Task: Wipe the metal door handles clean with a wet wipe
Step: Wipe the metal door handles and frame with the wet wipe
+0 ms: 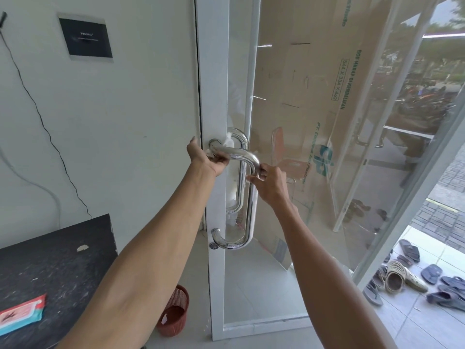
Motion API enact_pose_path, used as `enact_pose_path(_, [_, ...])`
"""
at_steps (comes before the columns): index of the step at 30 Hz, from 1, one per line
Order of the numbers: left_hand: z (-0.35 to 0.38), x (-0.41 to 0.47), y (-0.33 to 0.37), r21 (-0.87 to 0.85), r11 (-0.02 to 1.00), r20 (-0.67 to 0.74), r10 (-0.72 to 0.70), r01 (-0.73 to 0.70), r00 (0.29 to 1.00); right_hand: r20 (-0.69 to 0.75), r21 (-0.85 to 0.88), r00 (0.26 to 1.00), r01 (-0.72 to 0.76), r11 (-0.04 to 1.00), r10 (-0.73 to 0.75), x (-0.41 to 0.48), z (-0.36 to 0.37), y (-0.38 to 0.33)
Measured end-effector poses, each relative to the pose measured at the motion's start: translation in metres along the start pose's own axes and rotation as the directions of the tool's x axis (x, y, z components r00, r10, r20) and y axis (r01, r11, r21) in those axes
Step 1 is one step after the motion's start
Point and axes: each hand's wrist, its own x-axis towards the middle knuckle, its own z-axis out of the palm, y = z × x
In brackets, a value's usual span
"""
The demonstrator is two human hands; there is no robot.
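nearest, on the dark table at left, lies a wipe pack. farther off, the left hand presses a wet wipe around the door handle top bend; the right hand grips the bar, steadying. wiping is underway; next, slide downward.

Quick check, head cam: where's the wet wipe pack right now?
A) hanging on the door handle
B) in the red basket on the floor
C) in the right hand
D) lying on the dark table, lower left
D: the wet wipe pack lies flat on the dark table at lower left, while both hands are up at the door handle and the red basket stands on the floor beside the table.
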Motion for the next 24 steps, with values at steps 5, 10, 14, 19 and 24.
enact_pose_path(5, [0.005,-0.013,-0.004,0.07,0.961,-0.139,0.274,-0.266,0.952,-0.022,-0.001,1.0,0.004,1.0,-0.004,0.0,0.002,-0.002])
enact_pose_path(10, [-0.004,-0.03,-0.035,0.917,0.044,0.269,0.668,-0.397,0.694,-0.039,-0.013,0.999,0.003,1.0,-0.003,-0.001,0.002,-0.005])
enact_pose_path(14, [-0.012,-0.032,-0.02,0.792,-0.446,0.61,0.547,-0.417,0.574,-0.05,-0.014,0.999,0.01,1.0,-0.01,-0.001,0.004,-0.005])
enact_pose_path(19, [-0.023,-0.022,-0.003,0.716,-0.513,0.688,0.4,-0.474,0.606,-0.047,-0.011,0.999,-0.006,1.0,0.005,0.0,0.004,-0.007])
enact_pose_path(24, [-0.043,-0.018,-0.027,0.397,-0.654,0.884,0.082,-0.644,0.461,-0.046,-0.015,0.999,-0.01,1.0,0.01,0.0,0.004,-0.006])
